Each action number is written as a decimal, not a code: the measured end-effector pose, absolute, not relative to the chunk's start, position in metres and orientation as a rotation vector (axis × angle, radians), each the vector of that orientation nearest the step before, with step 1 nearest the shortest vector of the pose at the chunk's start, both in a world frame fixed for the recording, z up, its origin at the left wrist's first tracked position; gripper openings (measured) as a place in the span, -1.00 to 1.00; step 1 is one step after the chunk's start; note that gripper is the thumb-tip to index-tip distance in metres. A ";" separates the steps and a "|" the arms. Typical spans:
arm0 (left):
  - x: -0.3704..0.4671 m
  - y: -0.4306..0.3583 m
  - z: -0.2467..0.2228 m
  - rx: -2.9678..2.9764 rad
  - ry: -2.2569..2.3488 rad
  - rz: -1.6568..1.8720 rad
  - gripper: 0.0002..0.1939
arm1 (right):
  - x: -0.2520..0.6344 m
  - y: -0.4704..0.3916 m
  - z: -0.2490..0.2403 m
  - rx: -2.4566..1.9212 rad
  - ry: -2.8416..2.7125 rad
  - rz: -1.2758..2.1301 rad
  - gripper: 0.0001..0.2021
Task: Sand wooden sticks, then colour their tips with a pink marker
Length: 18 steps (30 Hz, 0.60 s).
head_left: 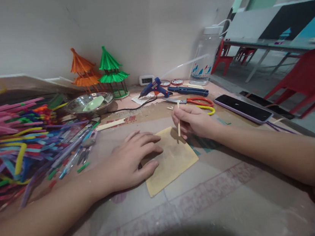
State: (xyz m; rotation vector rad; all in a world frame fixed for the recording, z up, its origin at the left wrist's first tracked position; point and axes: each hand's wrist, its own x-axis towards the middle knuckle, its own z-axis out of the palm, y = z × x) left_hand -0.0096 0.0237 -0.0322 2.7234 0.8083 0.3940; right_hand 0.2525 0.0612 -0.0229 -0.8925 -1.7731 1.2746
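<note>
– Pale, wood-like stick: state grip and location.

– Right hand: closed around the stick, pinching it between thumb and fingers. Location: at the far corner of the yellow sheet.

– Specify orientation.

– Long axis: near upright, with a slight lean. The upper end protrudes above the fingers; the lower end points down toward the sheet. Contact between that end and the sheet cannot be determined.

– Left hand?

– Palm down, fingers loosely spread, grasping nothing. It lies over the sheet's left edge.

– Describe the sheet.

– Flat, four-cornered, matte, with a dull grey smudge at mid-surface. It lies on the table, whose covering is smooth, with a reddish patterned band.

– List the surroundings, moving outward.

– Scissors: one orange and one yellow loop, just beyond the right hand. Glue gun: blue, behind the scissors, nozzle pointing left. Phone: flat, glossy, right of the scissors. Bowl: round, shiny metal, beyond the left hand. Towers: one orange, one green, with tiered, ribbed roofs. Pipe cleaners: fuzzy, many-coloured, heaped at far left.
</note>
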 end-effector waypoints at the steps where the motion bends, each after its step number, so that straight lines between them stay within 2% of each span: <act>1: -0.009 0.024 -0.032 2.722 0.809 0.395 -0.72 | 0.253 0.061 -0.023 -0.895 -1.753 1.277 -0.49; 6: -0.009 0.023 -0.031 2.725 0.808 0.399 -0.73 | 0.254 0.061 -0.023 -0.921 -1.844 1.408 -0.52; 11: -0.010 0.023 -0.032 2.721 0.813 0.398 -0.73 | 0.250 0.058 -0.024 -0.995 -2.041 0.832 -0.68; 18: -0.009 0.024 -0.032 2.742 0.797 0.405 -0.72 | 0.243 0.059 -0.019 -0.950 -2.344 0.497 -0.76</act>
